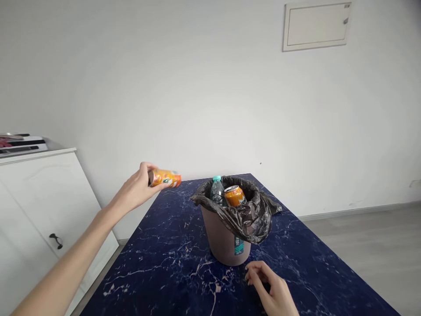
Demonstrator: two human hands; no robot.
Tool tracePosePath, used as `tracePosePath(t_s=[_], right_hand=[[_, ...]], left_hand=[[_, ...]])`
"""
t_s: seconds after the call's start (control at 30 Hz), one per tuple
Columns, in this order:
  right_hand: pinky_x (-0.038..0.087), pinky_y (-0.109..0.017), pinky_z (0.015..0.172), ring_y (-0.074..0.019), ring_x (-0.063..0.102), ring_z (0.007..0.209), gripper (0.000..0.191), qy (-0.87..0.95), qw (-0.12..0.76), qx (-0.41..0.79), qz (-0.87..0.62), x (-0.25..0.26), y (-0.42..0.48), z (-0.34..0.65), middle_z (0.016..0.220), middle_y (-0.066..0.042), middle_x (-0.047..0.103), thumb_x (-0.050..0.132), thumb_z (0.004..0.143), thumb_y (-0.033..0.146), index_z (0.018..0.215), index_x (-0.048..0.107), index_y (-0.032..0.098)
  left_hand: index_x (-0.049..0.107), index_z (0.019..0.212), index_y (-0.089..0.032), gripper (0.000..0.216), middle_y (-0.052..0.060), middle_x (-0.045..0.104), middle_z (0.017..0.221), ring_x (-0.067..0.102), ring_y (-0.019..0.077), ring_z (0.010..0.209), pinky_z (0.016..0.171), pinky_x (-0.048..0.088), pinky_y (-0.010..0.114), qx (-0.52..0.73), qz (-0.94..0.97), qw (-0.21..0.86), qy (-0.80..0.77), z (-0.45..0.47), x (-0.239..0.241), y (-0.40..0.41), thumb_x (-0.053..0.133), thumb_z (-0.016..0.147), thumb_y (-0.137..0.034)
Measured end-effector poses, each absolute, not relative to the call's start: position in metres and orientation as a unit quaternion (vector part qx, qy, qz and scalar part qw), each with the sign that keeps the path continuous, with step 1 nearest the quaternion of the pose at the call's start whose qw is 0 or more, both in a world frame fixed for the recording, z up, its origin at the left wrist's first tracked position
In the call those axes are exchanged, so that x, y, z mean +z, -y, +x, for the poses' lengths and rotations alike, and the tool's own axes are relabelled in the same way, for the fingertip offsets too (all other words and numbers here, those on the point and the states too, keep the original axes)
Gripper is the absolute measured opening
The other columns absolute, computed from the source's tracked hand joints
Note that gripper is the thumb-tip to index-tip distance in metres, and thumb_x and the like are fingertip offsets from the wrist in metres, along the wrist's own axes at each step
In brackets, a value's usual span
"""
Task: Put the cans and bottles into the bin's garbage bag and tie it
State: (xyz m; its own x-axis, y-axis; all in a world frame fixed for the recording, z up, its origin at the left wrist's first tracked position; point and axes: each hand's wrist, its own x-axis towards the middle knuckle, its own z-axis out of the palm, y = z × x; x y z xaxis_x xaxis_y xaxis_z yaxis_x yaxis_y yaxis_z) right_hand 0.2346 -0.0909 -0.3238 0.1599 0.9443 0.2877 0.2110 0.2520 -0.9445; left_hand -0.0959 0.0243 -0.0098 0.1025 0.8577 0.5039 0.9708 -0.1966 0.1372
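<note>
My left hand (136,186) is raised over the left side of the table, its fingers wrapped round an orange drink can (166,178). The can lies nearly level and looks slightly blurred. To its right stands a brownish bin (222,239) lined with a black plastic bag (255,221). Inside the bin are a clear plastic bottle (217,192) with a teal cap and another orange can (234,196), tilted. Close to the bin's base, my right hand (271,285) rests by the table surface with fingers loosely curled and fingertips close together; I see nothing in them.
The bin stands on a dark blue marble-patterned table (177,245). A white cabinet (42,210) with a black handle is at the left, with several items (21,144) on top. Behind is a white wall (184,87) with a panel door (316,25).
</note>
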Motion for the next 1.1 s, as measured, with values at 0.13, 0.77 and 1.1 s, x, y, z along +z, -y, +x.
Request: tracePosePath(t_s=[0.13, 0.77, 1.1], right_hand=[[0.053, -0.024, 0.065, -0.0199, 0.072, 0.07, 0.047, 0.554, 0.571, 0.324, -0.513, -0.325, 0.09, 0.233, 0.079, -0.005, 0.075, 0.053, 0.1, 0.066, 0.093, 0.071, 0.023], [0.054, -0.025, 0.068, -0.0225, 0.074, 0.078, 0.045, 0.6, 0.497, 0.371, -0.506, -0.32, 0.088, 0.248, 0.088, -0.008, 0.078, 0.049, 0.103, 0.062, 0.102, 0.071, 0.023], [0.055, -0.026, 0.073, -0.0227, 0.074, 0.081, 0.044, 0.606, 0.49, 0.377, -0.501, -0.323, 0.086, 0.248, 0.09, -0.008, 0.078, 0.047, 0.104, 0.061, 0.104, 0.07, 0.023]], left_hand=[[0.048, 0.132, -0.028, 0.067, 0.01, 0.064, 0.14, 0.069, 0.03, 0.115, 0.089, 0.057, 0.041, -0.388, -0.785, 0.055, 0.48, -0.035, 0.013, -0.003, 0.077, 0.082, -0.062], [0.062, 0.122, -0.025, 0.061, 0.006, 0.073, 0.123, 0.069, 0.0261, 0.106, 0.085, 0.051, 0.035, -0.191, -0.897, -0.013, 0.398, 0.051, 0.03, -0.01, 0.086, 0.075, -0.054], [0.068, 0.126, -0.029, 0.06, 0.007, 0.072, 0.132, 0.067, 0.0295, 0.116, 0.09, 0.049, 0.036, -0.134, -0.916, -0.037, 0.376, 0.054, 0.015, -0.017, 0.085, 0.075, -0.056]])
